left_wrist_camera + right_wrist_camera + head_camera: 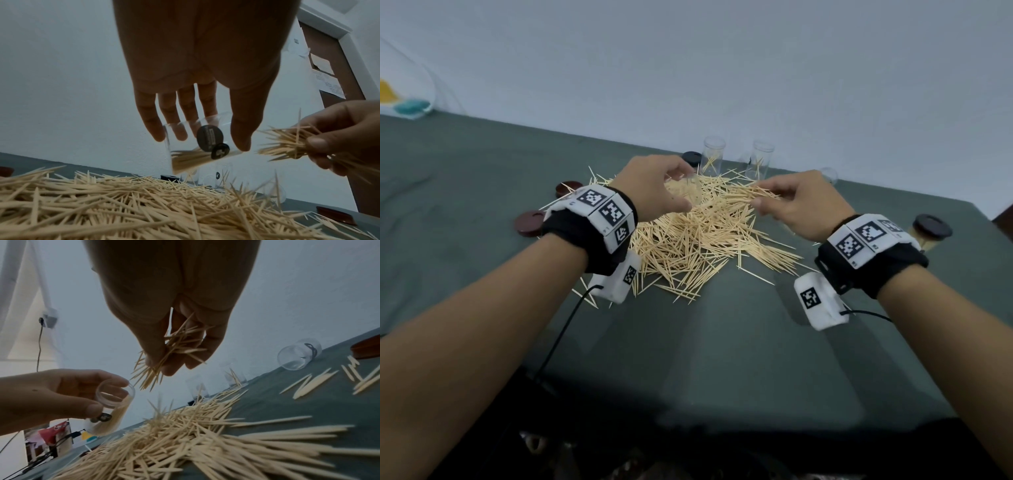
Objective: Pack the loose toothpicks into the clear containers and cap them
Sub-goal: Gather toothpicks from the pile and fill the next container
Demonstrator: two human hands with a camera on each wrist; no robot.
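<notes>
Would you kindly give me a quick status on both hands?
Left hand holds tilted jar. Right hand pinches toothpick bundle at its mouth. Pile remains below.

Bare forearms. Each wrist wears a black strap (571, 229) topped by white blocks (599, 209) printed with black square markers; a white camera box (820, 301) with a black cable (558, 342) hangs beneath.

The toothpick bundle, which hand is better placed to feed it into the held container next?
Probably the right. The right hand already pinches the toothpick bundle, tips just short of the clear container's open mouth. The left hand is busy gripping that tilted container.
</notes>
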